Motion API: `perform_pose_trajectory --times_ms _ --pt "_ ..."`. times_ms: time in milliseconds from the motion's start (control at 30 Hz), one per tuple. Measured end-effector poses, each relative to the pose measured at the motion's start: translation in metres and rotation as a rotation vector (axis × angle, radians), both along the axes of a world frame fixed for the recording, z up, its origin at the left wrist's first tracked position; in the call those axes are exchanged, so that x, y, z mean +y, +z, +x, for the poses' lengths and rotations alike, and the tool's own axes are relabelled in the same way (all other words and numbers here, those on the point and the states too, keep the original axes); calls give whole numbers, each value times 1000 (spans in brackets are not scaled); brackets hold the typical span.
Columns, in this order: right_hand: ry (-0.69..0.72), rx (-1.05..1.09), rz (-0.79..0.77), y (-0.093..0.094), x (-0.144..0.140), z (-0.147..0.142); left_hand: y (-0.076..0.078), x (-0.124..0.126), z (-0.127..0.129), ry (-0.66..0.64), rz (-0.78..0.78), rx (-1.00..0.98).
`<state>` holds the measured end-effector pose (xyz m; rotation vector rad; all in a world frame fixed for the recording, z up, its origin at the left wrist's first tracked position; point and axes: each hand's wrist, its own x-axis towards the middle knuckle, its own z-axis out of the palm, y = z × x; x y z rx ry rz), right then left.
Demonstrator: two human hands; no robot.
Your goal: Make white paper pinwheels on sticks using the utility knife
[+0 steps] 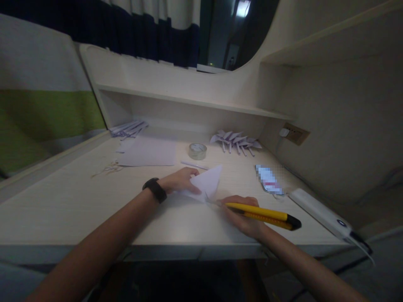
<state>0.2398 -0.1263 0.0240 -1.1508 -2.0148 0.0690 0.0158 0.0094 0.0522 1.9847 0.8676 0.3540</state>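
Observation:
My left hand (pixel 181 181), with a dark watch on the wrist, grips a folded white sheet of paper (pixel 210 180) between thumb and fingers just over the desk. In my right hand (pixel 241 216) is a yellow utility knife (pixel 261 213) with a black end, its handle pointing right. The knife's blade meets the lower edge of the paper; whether it is inside the fold I cannot tell. Behind the paper lies a thin white paper stick (pixel 194 165). A roll of clear tape (pixel 197 151) rests a little farther back.
Several paper pinwheels (pixel 236 139) lie at the back right. White paper sheets (pixel 147 151), rolled paper sticks (pixel 129 128) and pale strings (pixel 108 167) are at the left. A phone (pixel 269 179) and a white power strip (pixel 321 212) sit on the right. A shelf (pixel 189 102) overhangs the back.

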Motion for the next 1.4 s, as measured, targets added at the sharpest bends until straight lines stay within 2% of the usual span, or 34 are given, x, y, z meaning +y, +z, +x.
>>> perform_pose_trajectory --times_ms 200,433,600,767,867,967,1100,1200,1300,1400 --pt "-21 17 8 -1 -1 0 -2 0 -2 20 32 35" --pt "-20 58 -19 -1 0 -2 0 -10 -6 -116 -5 -56" --pt "-10 65 -30 1 -1 -2 -1 0 -3 -44 81 42" --pt "49 66 -17 1 -1 0 -2 19 9 -104 229 146" --pt "46 32 -6 1 0 1 -3 22 16 -84 263 176" --pt "8 38 -19 -1 0 1 -5 19 17 -66 278 172" --pt "26 180 -70 -3 1 0 -6 14 9 -16 271 170" --pt "-12 280 -80 -5 3 0 -6 8 0 16 272 188" --pt "-58 364 -106 -6 6 1 -5 0 -8 8 261 196" --pt "-63 355 -131 -7 7 1 -5 -7 -11 0 256 181"
